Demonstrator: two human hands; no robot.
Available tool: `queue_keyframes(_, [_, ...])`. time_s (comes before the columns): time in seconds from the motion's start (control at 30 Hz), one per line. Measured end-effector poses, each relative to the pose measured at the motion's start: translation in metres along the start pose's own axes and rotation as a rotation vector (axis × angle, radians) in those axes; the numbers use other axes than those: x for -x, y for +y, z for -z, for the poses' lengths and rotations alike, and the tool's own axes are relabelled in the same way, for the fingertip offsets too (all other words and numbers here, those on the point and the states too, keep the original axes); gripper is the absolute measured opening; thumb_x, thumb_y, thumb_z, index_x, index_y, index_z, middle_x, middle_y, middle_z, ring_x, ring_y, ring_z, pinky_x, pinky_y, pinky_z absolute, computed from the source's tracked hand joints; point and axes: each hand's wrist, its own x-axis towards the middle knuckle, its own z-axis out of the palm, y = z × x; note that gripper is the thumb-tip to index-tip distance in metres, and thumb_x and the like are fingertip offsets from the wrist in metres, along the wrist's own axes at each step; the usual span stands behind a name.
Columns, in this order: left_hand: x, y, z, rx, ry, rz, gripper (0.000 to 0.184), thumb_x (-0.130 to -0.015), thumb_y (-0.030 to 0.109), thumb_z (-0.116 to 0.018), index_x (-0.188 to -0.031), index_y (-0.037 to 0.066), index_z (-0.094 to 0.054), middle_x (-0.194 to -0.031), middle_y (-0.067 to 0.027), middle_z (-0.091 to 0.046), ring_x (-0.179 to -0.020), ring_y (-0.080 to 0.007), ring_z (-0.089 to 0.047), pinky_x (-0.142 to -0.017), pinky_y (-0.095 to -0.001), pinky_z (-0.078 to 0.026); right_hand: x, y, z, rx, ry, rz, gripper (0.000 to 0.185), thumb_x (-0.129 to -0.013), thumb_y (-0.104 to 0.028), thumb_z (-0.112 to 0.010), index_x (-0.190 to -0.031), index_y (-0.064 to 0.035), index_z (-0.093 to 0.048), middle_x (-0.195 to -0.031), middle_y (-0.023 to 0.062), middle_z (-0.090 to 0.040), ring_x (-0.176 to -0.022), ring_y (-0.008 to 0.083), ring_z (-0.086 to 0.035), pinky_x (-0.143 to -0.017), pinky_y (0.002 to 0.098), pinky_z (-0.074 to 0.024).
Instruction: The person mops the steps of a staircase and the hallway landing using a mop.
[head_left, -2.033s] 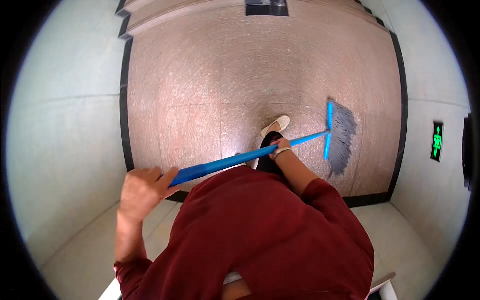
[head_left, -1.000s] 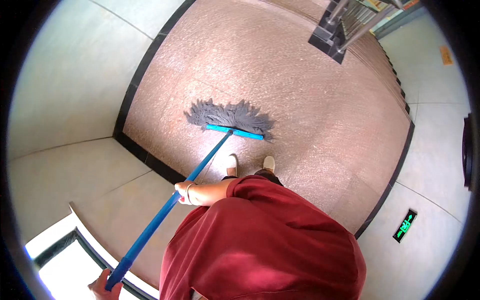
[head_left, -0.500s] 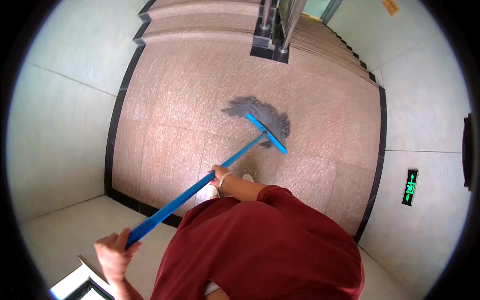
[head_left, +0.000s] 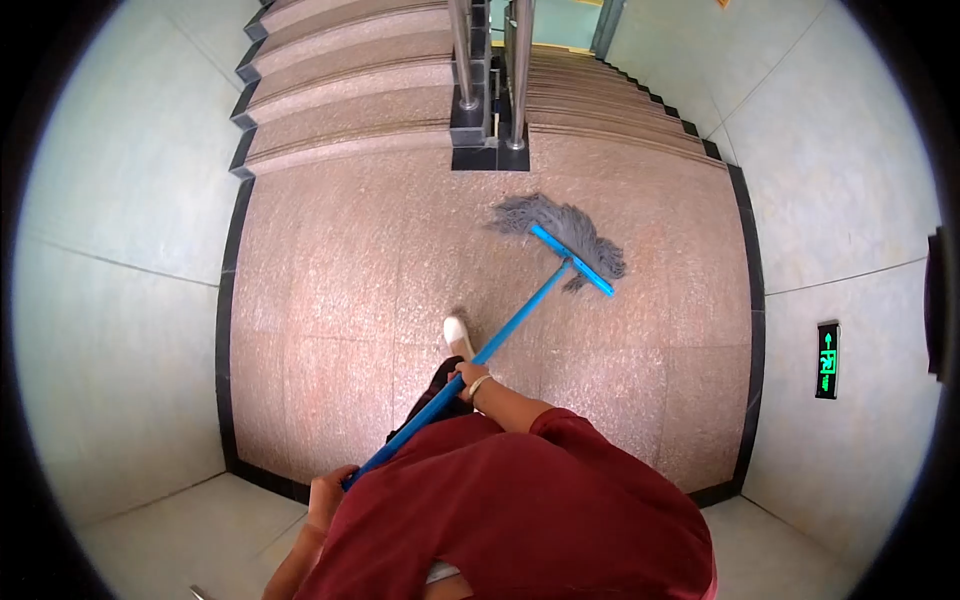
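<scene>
one mop [head_left: 516, 318], strands [head_left: 572, 230] beyond right grip [head_left: 468, 378], left grip [head_left: 332, 490] at opposite end

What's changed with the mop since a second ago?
The mop head has swung rightward across the landing, away from the left wall. The left hand has drawn in close to the red shirt. Nothing was let go: it and the right hand both still grip the blue handle.

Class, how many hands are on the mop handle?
2: the left hand at the near end of the handle, the right hand farther along, closer to the mop head.
</scene>
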Motion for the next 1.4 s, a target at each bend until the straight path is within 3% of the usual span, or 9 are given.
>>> queue_keyframes(0.07, [-0.030,0.029,0.008,0.001,-0.046,0.129,0.023,-0.066,0.017,-0.055,-0.085,0.006,-0.057,-0.076,-0.0158,-0.056,-0.070,-0.0238,-0.057,-0.059,-0.0287,-0.044,0.012,-0.034,-0.012,0.026,0.058,-0.011,0.008,-0.070,-0.003,-0.046,-0.073,0.0007,-0.040,-0.059,0.0114,-0.043,-0.050,0.0209,-0.045,-0.047,0.0333,-0.0438])
queue_keyframes(0.27, [-0.142,0.091,0.027,0.012,-0.203,-0.070,0.025,-0.069,0.019,-0.050,-0.091,0.007,-0.054,-0.078,-0.0175,-0.055,-0.073,-0.0265,-0.055,-0.061,-0.0303,-0.042,-0.016,-0.152,-0.022,-0.116,-0.120,-0.070,0.009,-0.071,-0.007,-0.046,-0.067,-0.0007,-0.041,-0.058,0.0101,-0.043,-0.051,0.0222,-0.046,-0.048,0.0357,-0.0429])
queue_keyframes(0.37, [-0.201,0.098,0.018,0.261,-0.270,-0.097,0.024,-0.071,0.017,-0.046,-0.093,0.007,-0.051,-0.079,-0.0164,-0.054,-0.073,-0.0278,-0.053,-0.062,-0.0309,-0.041,-0.019,-0.217,-0.039,-0.093,-0.096,-0.030,0.012,-0.071,-0.007,-0.045,-0.063,0.0003,-0.042,-0.057,0.0109,-0.043,-0.053,0.0232,-0.046,-0.050,0.0359,-0.0425])
queue_keyframes(0.5, [-0.259,0.130,0.016,0.188,-0.357,-0.101,0.022,-0.072,0.017,-0.043,-0.091,0.007,-0.051,-0.079,-0.0152,-0.054,-0.073,-0.0281,-0.052,-0.065,-0.0316,-0.041,-0.013,-0.269,-0.037,-0.189,-0.071,0.012,0.011,-0.069,-0.008,-0.047,-0.061,-0.0009,-0.044,-0.058,0.0111,-0.045,-0.054,0.0227,-0.047,-0.050,0.0349,-0.0426])
queue_keyframes(0.77, [-0.329,0.243,0.006,-0.114,-0.392,-0.141,0.023,-0.073,0.022,-0.042,-0.089,0.008,-0.051,-0.079,-0.0148,-0.054,-0.075,-0.0280,-0.052,-0.065,-0.0318,-0.041,-0.034,-0.369,-0.022,-0.199,-0.033,0.003,0.006,-0.070,-0.007,-0.046,-0.067,-0.0013,-0.044,-0.060,0.0099,-0.046,-0.055,0.0210,-0.048,-0.052,0.0372,-0.0429])
queue_keyframes(0.9, [-0.359,0.308,-0.015,0.038,-0.303,-0.039,0.021,-0.072,0.021,-0.042,-0.085,0.007,-0.052,-0.077,-0.0141,-0.054,-0.073,-0.0277,-0.053,-0.064,-0.0323,-0.041,-0.036,-0.440,-0.005,-0.206,-0.046,-0.039,0.008,-0.073,-0.007,-0.045,-0.077,-0.0003,-0.042,-0.068,0.0119,-0.047,-0.059,0.0227,-0.049,-0.054,0.0389,-0.0434])
queue_keyframes(1.1, [-0.406,0.466,-0.047,-0.159,-0.263,-0.253,0.019,-0.071,0.021,-0.042,-0.082,0.008,-0.051,-0.074,-0.0123,-0.055,-0.069,-0.0272,-0.053,-0.060,-0.0341,-0.042,-0.026,-0.572,0.043,-0.238,-0.077,-0.056,0.010,-0.074,-0.008,-0.046,-0.076,0.0010,-0.043,-0.064,0.0123,-0.048,-0.059,0.0228,-0.050,-0.056,0.0410,-0.0440])
queue_keyframes(1.17, [-0.419,0.498,-0.056,-0.183,-0.345,-0.105,0.018,-0.075,0.008,-0.048,-0.088,-0.002,-0.054,-0.084,-0.0065,-0.055,-0.076,-0.0135,-0.050,-0.068,-0.0241,-0.040,-0.004,-0.603,0.052,-0.195,-0.107,0.023,0.010,-0.073,-0.009,-0.047,-0.068,0.0003,-0.044,-0.057,0.0110,-0.047,-0.054,0.0226,-0.049,-0.053,0.0390,-0.0441])
queue_keyframes(1.4, [-0.463,0.574,-0.087,-0.041,-0.303,-0.132,0.017,-0.073,0.016,-0.044,-0.083,0.004,-0.052,-0.077,-0.0099,-0.055,-0.073,-0.0211,-0.052,-0.063,-0.0302,-0.041,-0.043,-0.672,0.088,-0.250,-0.236,0.143,0.014,-0.075,-0.013,-0.045,-0.072,0.0001,-0.043,-0.059,0.0104,-0.047,-0.054,0.0212,-0.049,-0.050,0.0359,-0.0437])
